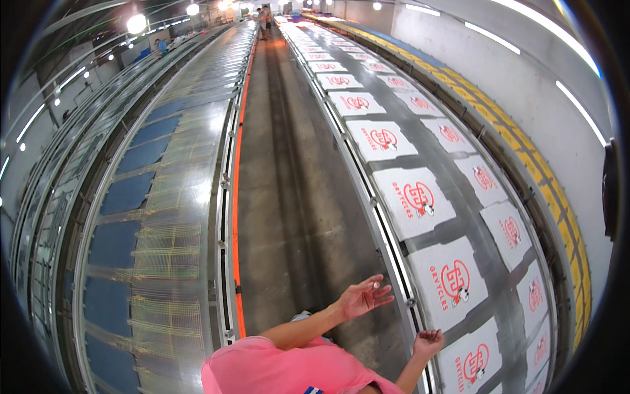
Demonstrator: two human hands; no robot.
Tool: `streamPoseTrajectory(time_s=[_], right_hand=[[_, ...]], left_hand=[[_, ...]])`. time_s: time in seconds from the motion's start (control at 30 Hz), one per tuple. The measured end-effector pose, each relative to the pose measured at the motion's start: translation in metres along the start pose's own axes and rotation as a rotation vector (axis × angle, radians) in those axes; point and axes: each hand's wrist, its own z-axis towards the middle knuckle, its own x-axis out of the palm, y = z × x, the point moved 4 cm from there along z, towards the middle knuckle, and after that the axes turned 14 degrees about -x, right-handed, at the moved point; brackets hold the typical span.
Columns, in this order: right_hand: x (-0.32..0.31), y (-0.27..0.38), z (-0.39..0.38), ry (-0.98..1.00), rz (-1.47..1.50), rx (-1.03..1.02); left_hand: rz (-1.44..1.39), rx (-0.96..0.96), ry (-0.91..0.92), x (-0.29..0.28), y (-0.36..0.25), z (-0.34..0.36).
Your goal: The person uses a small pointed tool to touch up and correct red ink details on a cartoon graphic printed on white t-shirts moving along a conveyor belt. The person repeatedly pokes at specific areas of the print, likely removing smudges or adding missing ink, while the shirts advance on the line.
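Note:
My left hand (367, 297) hangs over the aisle beside the right-hand table, palm up. Its fingers are spread and nothing lies in them. At that table's near edge, my right hand (428, 343) is closed with its fingers curled; whether anything is inside cannot be seen. Closest to it are two pale grey fabric panels, one just beyond it (477, 289) and one to its right (453, 368). Both lie flat, bearing a red printed design with a small black-and-white figure. More printed panels run in two rows along the dark tabletop (505, 295).
A metal rail (387, 246) edges the right-hand table. Across the concrete aisle (289, 197), another long table carries dark blue panels (113, 244) and an orange strip (238, 262) along its side. Yellow pieces (538, 164) line a table by the wall. People (265, 20) stand far off.

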Motion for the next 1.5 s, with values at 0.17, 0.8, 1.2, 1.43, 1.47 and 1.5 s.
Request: streamPoseTrajectory(time_s=[0.17, 0.8, 1.2, 1.43, 1.47, 1.5], right_hand=[[0.012, -0.003, -0.014, -0.120, 0.065, -0.017], [0.032, -0.016, -0.020, -0.093, 0.013, -0.040], [0.048, -0.049, -0.025, -0.088, -0.069, -0.003], [0.040, -0.062, -0.020, -0.121, -0.069, 0.044], [0.041, -0.067, -0.016, -0.077, -0.077, 0.058], [0.043, -0.067, -0.018, -0.101, -0.035, 0.031]], left_hand=[[0.042, -0.040, -0.043, 0.007, -0.007, 0.003], [-0.038, -0.073, -0.014, 0.008, -0.038, -0.013], [-0.058, -0.024, -0.081, 0.007, -0.060, -0.032], [-0.060, -0.015, -0.090, -0.017, -0.052, -0.043], [-0.096, 0.012, -0.083, -0.026, -0.066, -0.043], [-0.058, -0.027, -0.080, -0.019, -0.072, -0.038]])
